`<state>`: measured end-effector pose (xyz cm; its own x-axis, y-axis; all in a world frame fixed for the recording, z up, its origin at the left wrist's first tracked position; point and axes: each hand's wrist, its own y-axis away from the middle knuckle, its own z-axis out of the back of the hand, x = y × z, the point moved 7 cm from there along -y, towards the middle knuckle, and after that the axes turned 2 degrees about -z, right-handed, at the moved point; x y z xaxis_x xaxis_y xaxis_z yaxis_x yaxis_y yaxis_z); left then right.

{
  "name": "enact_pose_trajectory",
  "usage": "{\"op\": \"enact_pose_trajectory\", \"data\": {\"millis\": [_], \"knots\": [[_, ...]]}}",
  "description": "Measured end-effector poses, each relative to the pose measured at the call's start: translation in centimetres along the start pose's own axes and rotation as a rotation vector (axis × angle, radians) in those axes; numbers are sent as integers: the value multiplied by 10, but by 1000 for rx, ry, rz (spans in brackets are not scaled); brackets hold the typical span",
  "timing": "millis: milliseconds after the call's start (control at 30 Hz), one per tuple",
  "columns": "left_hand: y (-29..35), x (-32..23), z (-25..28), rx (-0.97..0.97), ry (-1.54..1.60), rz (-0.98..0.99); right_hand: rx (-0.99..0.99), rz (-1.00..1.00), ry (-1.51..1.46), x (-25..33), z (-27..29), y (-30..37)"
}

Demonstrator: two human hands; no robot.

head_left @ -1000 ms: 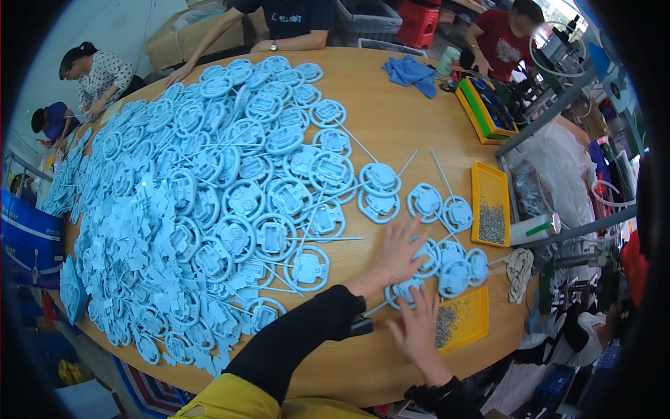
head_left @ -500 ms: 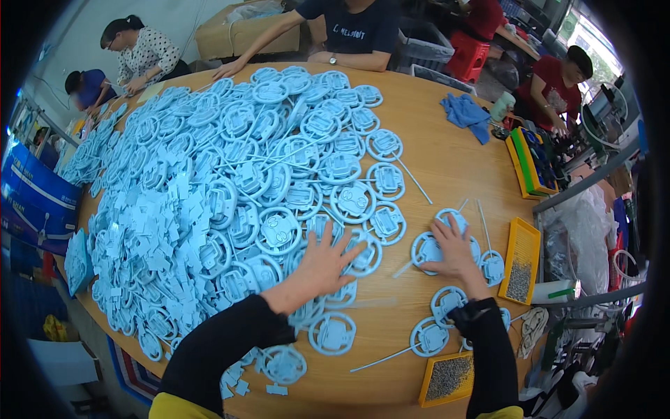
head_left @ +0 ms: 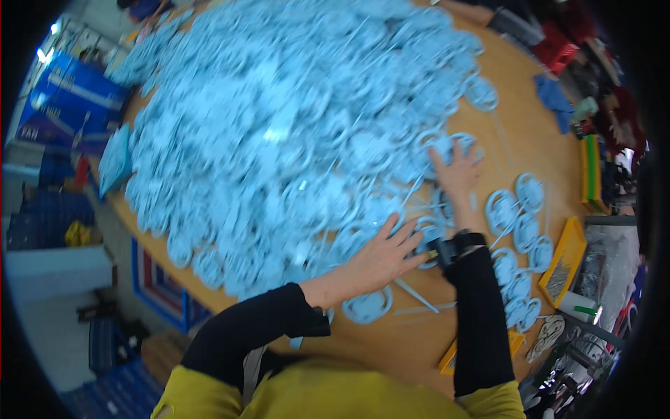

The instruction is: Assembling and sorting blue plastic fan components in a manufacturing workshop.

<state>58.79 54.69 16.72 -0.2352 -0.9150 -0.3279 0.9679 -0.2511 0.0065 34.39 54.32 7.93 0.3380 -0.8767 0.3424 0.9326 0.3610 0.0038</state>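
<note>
Left hand (head_left: pixel 382 260): at the pile's lower right edge; grip spread wide, fingers apart; whether it holds any part cannot be told through blur.
Right hand (head_left: pixel 458 174): reached farther forward, over ring parts at the pile's right edge; grip spread, hold cannot be told.
Pile (head_left: pixel 279 140): light-blue ring parts heaped across the counter (head_left: pixel 527 150).
Smaller group (head_left: pixel 525 230): ring parts, right of the right forearm.
Yellow trays (head_left: pixel 567 244): 2, near that group.

blue cloth (head_left: pixel 553 103), upper right | red stool (head_left: pixel 555 49) — beyond cloth | blue carton (head_left: pixel 77 98), left | pale bundle (head_left: pixel 546 338) — lower right
</note>
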Motion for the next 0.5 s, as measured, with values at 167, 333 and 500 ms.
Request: {"op": "enact_pose_trajectory", "data": {"millis": [167, 333, 500], "knots": [[202, -6, -8, -298, 167, 558, 174, 197, 22, -24, 44, 90], [368, -33, -64, -281, 57, 972, 348, 624, -370, 79, 69, 240], [313, -38, -88, -158, -26, 911, 216, 992, -168, 199, 24, 323]]}}
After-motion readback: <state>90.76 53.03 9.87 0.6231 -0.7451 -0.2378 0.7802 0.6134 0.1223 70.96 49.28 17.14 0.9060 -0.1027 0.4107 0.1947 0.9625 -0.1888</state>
